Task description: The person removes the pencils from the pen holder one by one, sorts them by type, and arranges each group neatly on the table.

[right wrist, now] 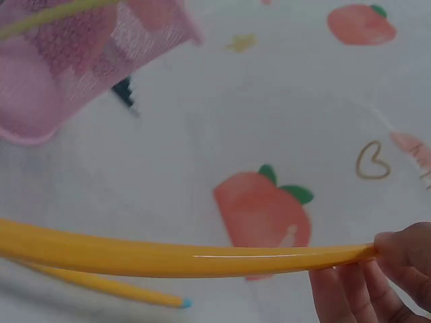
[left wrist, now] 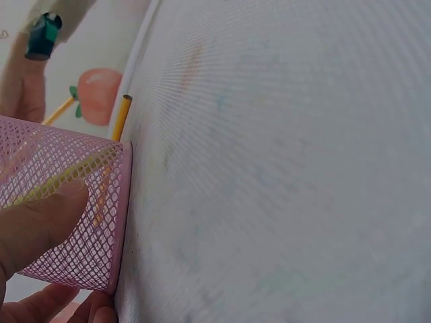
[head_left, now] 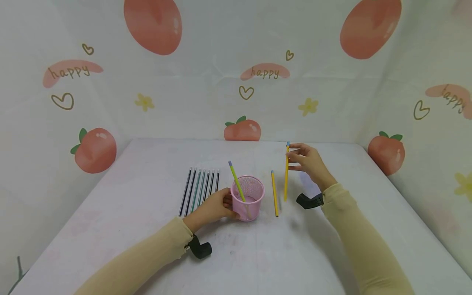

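Observation:
A pink mesh pen holder (head_left: pixel 248 209) stands upright on the table, with one yellow-green pencil (head_left: pixel 237 181) leaning inside it. My left hand (head_left: pixel 214 207) grips the holder's left side; its thumb (left wrist: pixel 47 219) presses the mesh in the left wrist view. Right of the holder, my right hand (head_left: pixel 307 162) pinches a yellow pencil (head_left: pixel 286 174) near its blue top end and holds it roughly upright. A second yellow pencil (head_left: pixel 274 194) lies on the table between the holder and the held one. In the right wrist view the held pencil (right wrist: pixel 202 261) runs across the frame.
Left of the holder, several dark and green pencils (head_left: pixel 193 188) lie side by side in a row, partly behind my left hand. The white table (head_left: pixel 147 164) meets a printed cloth backdrop (head_left: pixel 203 102) at the back and sides.

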Available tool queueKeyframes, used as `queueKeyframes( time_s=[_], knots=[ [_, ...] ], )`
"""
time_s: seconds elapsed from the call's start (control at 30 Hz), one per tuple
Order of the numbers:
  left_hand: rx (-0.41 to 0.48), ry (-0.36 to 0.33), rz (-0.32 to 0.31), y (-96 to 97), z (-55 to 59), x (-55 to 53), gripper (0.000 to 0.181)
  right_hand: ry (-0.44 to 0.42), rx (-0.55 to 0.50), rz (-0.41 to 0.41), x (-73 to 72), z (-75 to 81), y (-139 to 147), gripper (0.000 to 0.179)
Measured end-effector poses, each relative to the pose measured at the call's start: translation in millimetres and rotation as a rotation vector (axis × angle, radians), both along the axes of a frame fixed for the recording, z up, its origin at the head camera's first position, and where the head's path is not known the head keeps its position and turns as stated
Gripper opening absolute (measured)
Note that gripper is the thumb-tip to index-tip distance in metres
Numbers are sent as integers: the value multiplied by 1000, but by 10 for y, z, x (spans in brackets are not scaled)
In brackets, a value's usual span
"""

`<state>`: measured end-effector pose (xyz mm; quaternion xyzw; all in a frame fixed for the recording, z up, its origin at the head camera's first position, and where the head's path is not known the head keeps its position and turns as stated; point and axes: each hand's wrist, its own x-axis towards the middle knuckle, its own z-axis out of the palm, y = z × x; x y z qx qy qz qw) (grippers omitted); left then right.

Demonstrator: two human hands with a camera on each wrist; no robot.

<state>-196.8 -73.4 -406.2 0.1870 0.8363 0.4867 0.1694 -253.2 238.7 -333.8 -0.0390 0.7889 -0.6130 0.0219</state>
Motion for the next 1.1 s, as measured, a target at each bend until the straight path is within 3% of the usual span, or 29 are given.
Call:
queueKeyframes(
  time_s=[0.27, 0.47, 1.1],
  knots=[
    [-16, 4, 3, 4, 12, 9, 64, -139, 77, -10, -140, -336, 6, 46],
    [-7, 0, 8, 5, 1, 0, 64, -234, 114, -17, -176, -506, -18, 45],
    [-18, -12, 17, 10, 5, -14, 64, -318, 209, -21, -246, -656, -128, 47]
  ],
)
